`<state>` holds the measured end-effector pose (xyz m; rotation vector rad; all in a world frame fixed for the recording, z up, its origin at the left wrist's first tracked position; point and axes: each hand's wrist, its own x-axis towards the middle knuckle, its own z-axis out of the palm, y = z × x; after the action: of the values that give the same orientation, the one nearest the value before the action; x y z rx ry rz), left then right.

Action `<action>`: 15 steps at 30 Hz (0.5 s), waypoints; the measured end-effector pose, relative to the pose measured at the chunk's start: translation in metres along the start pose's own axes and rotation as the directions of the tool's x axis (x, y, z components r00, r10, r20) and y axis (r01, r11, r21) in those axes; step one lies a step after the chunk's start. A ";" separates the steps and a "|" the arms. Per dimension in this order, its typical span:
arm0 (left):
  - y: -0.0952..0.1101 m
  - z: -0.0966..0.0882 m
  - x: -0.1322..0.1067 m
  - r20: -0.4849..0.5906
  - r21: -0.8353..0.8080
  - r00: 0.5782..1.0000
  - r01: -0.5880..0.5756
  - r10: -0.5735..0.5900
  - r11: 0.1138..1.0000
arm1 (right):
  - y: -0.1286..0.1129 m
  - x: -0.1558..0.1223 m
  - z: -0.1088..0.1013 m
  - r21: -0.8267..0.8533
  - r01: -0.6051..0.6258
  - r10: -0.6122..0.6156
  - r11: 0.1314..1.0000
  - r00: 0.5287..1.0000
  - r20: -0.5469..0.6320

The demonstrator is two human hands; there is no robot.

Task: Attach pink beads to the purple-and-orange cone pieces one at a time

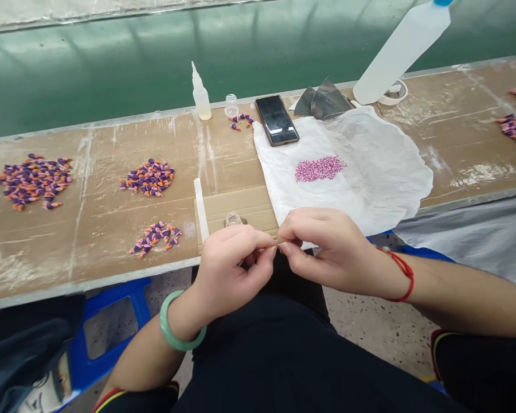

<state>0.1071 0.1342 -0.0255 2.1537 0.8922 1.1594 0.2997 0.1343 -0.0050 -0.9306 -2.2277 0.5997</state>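
My left hand (236, 264), with a green bangle at its wrist, is closed in a pinch at the table's front edge. Opposite it, my right hand (327, 249) pinches too, and the fingertips of both meet. Whatever lies between them is too small and covered to make out. Just beyond my left hand stands a small clear glass pot (233, 219) on a piece of cardboard (241, 203), beside a white flat stick (200, 209). Past my right hand, a heap of tiny pink pieces (320, 168) lies on a white cloth (370, 172).
Piles of small purple-and-orange pieces (34, 179) lie on the left. A phone (277, 120) rests on the cloth's far edge. Behind stand a small nozzle bottle (201, 97) and a large white bottle (402, 54), near a tape roll (393, 93). A blue stool (107, 321) is below left.
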 end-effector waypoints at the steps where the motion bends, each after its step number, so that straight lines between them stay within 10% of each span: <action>1: 0.000 0.000 0.000 -0.007 0.004 1.000 0.000 0.000 1.000 | 0.000 0.001 0.000 -0.006 0.005 -0.005 1.000 1.000 0.006; 15: -0.012 -0.017 -0.006 0.090 -0.191 0.984 0.170 -0.156 0.967 | 0.003 0.013 0.005 0.121 -0.053 0.041 0.991 0.994 0.100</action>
<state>0.0869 0.1395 -0.0285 1.9126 0.8649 1.0337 0.2907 0.1451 -0.0051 -0.9105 -2.2309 0.8109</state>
